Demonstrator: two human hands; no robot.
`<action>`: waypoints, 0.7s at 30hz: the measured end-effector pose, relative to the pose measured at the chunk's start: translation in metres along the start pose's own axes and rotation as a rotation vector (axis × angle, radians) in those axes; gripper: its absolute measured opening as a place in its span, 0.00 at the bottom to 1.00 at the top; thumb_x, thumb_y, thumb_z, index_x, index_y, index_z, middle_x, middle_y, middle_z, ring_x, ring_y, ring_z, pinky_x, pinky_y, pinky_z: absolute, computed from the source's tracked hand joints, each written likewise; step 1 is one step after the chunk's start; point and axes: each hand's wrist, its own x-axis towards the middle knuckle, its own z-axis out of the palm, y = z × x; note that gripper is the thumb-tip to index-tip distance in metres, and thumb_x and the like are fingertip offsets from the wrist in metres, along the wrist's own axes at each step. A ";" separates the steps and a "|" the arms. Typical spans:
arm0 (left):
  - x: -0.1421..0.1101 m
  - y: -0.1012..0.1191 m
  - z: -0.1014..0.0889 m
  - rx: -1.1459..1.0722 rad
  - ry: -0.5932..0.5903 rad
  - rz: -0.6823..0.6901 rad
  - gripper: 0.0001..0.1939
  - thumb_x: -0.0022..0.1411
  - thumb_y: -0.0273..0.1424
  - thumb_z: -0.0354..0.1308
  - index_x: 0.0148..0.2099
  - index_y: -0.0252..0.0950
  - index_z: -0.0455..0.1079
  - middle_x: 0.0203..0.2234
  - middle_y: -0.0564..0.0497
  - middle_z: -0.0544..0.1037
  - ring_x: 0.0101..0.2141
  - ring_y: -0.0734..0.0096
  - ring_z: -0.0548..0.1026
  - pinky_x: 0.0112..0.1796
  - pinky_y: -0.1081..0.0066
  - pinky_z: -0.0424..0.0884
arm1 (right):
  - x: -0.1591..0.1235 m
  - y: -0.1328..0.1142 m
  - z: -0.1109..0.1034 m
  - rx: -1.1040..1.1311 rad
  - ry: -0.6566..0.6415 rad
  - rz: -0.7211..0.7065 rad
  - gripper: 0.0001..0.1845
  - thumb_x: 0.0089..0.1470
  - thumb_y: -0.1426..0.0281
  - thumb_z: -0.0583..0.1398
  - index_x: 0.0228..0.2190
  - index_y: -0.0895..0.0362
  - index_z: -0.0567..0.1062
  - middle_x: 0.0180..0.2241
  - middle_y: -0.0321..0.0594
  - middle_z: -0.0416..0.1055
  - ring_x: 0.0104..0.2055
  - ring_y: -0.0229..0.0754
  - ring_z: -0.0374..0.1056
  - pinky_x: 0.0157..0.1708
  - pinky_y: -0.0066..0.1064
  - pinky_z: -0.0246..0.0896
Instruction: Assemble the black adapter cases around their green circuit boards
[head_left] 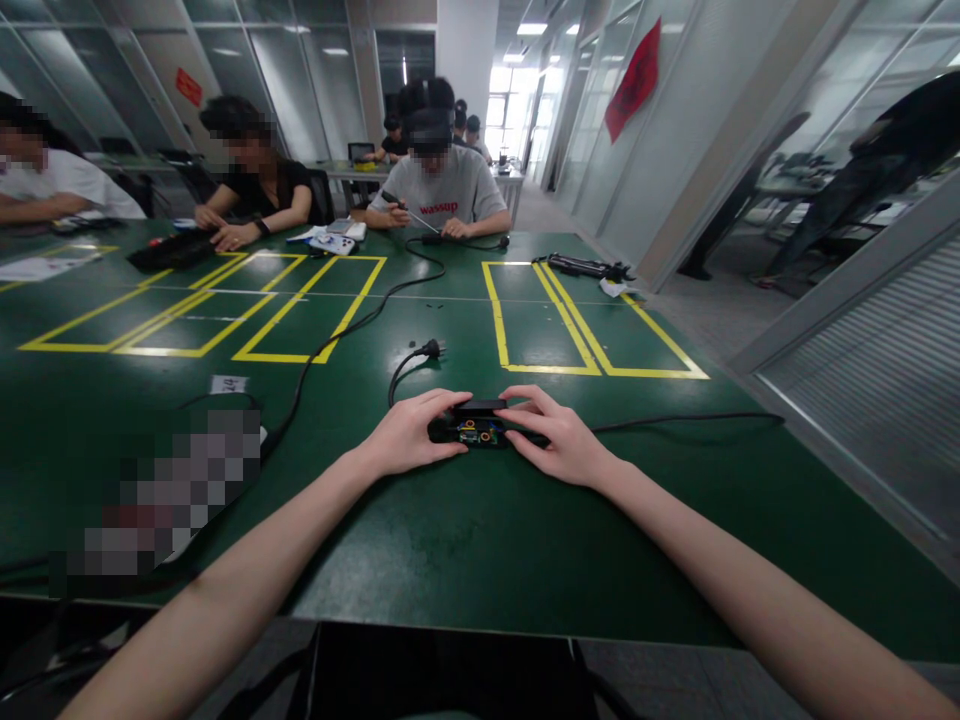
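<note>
Between my two hands is a black power adapter with its case opened. Its circuit board (472, 434) faces up, showing small coloured parts and copper-like rings. The black case cover (481, 408) is tilted up along the far side of the board. My left hand (405, 432) grips the left end, fingers at the cover and thumb by the near edge of the lower half. From the right, my right hand (561, 436) pinches the cover's corner with its fingers, its thumb close to the board's right end. A black cable (690, 418) runs off to the right.
A mains plug (430, 349) on a short cord lies just beyond my left hand. A long black cable (367, 312) crosses the green table (480, 560). A blurred-out power strip (214, 475) is at left. Yellow tape outlines (551, 370) mark the far half, where co-workers (442, 190) sit.
</note>
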 end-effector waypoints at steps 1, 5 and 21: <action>0.000 0.000 0.000 -0.005 0.002 0.003 0.33 0.60 0.35 0.70 0.65 0.39 0.66 0.53 0.43 0.78 0.43 0.63 0.81 0.47 0.63 0.79 | 0.000 0.000 0.000 0.002 -0.001 -0.003 0.14 0.66 0.71 0.56 0.51 0.55 0.76 0.56 0.51 0.68 0.45 0.47 0.79 0.47 0.43 0.79; 0.001 -0.001 0.001 -0.015 -0.006 0.014 0.32 0.59 0.34 0.70 0.64 0.38 0.67 0.52 0.44 0.78 0.41 0.64 0.81 0.45 0.63 0.79 | -0.001 0.000 -0.001 0.006 0.000 -0.016 0.14 0.66 0.72 0.57 0.51 0.54 0.77 0.55 0.50 0.68 0.43 0.44 0.78 0.45 0.43 0.79; 0.003 0.004 0.000 -0.049 0.004 0.035 0.15 0.61 0.31 0.67 0.49 0.36 0.74 0.47 0.45 0.78 0.45 0.62 0.79 0.44 0.65 0.78 | 0.001 -0.003 -0.005 0.044 -0.059 -0.025 0.06 0.60 0.73 0.59 0.30 0.55 0.72 0.48 0.48 0.73 0.43 0.44 0.76 0.43 0.38 0.75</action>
